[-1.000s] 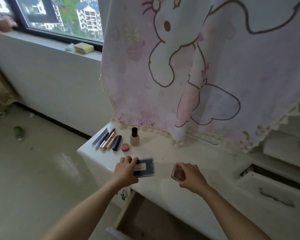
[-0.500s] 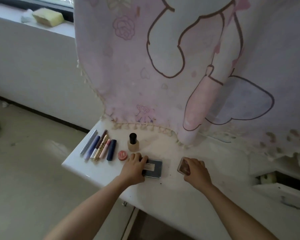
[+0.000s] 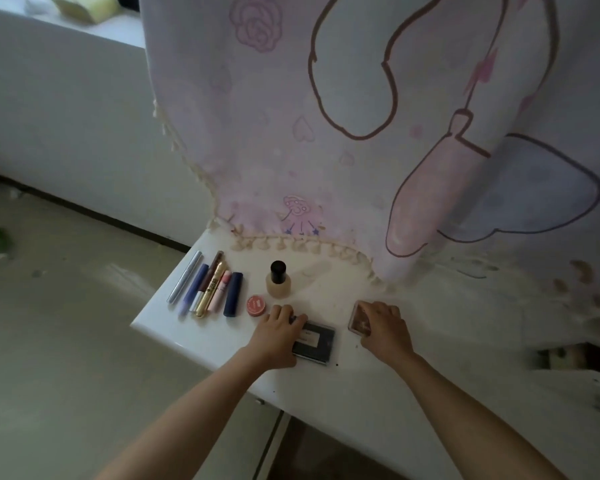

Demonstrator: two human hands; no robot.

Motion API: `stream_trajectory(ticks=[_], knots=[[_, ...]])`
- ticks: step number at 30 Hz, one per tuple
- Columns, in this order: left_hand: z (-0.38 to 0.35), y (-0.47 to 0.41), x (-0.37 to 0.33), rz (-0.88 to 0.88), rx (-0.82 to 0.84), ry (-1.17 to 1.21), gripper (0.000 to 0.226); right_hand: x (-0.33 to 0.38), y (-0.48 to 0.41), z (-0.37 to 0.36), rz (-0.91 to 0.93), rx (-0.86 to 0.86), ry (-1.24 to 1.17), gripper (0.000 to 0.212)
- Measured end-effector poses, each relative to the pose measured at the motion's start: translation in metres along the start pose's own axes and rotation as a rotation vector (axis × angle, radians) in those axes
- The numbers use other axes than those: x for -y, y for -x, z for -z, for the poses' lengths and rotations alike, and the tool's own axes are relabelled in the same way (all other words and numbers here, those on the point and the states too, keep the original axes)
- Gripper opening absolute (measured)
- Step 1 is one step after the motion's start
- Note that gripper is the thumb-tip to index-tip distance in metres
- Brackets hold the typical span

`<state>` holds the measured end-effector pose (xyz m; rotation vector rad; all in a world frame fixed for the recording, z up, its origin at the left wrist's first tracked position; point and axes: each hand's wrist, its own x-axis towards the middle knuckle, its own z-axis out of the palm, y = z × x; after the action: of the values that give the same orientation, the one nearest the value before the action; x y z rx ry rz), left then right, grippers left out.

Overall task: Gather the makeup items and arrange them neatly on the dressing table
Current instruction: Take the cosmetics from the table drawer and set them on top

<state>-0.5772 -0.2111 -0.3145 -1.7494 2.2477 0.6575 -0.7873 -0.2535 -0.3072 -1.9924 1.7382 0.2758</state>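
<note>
Left hand [image 3: 276, 336] lies curled over the left end of the dark palette [image 3: 315, 342], fingers on its top edge, gripping it flat on the white table [image 3: 194, 337]. Right hand [image 3: 385, 329] covers the brown compact [image 3: 358, 318], fingers bent over its right side, holding it down at the palette's 2 o'clock, a gap between the two. At the left hand's 11 o'clock, just beside the fingertips, sits the round red pot [image 3: 256, 305]. At 12 o'clock from the pot stands the foundation bottle [image 3: 278, 280], upright, black cap on. Off at the pot's 9 o'clock, a tidy row of tubes [image 3: 208, 287] lies side by side, running from a navy one to a silver pen at the table's left edge. Beyond the bottle hangs the pink cloth [image 3: 326, 116], tassels brushing the tabletop.
</note>
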Motion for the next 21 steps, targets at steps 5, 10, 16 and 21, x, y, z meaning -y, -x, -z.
stream_trajectory(ticks=[5, 10, 16, 21], knots=[[-0.001, 0.001, 0.003, -0.005, 0.016, -0.009, 0.075, -0.003, -0.002, -0.004, -0.005, 0.005, -0.011, 0.066], [-0.003, 0.005, 0.005, -0.011, 0.0, -0.003, 0.079, -0.008, 0.001, -0.005, -0.006, 0.015, 0.005, 0.067], [-0.003, 0.018, -0.008, 0.002, -0.104, 0.016, 0.074, -0.024, 0.021, -0.003, -0.1, -0.036, 0.007, 0.07], [-0.008, 0.042, -0.035, -0.089, -0.299, 0.129, 0.051, -0.032, 0.059, 0.001, -0.142, -0.059, -0.102, 0.078]])
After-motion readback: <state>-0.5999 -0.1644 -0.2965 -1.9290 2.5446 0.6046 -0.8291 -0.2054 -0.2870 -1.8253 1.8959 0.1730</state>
